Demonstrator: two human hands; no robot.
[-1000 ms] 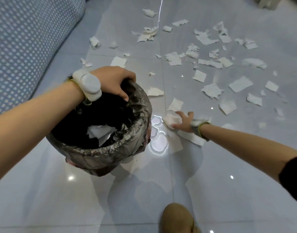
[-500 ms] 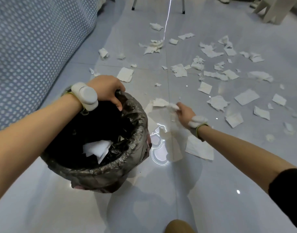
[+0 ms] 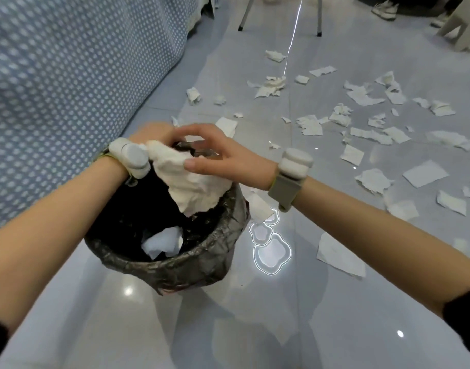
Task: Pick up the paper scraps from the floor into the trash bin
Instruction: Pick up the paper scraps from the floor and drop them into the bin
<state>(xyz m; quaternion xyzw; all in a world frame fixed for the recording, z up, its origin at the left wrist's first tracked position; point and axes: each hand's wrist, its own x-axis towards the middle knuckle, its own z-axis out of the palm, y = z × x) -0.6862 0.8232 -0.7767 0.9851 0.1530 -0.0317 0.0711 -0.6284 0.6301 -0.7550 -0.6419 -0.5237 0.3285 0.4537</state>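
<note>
Directly above the trash bin [image 3: 175, 265], the right hand [image 3: 220, 155] pinches a crumpled paper scrap [image 3: 191, 182], while the left hand [image 3: 151, 134] grips the bin's far rim.

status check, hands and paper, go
Right hand over the trash bin, pinching a paper wad. Left hand gripping the bin's far rim. Many scraps on the floor. Nothing blocking.
</note>
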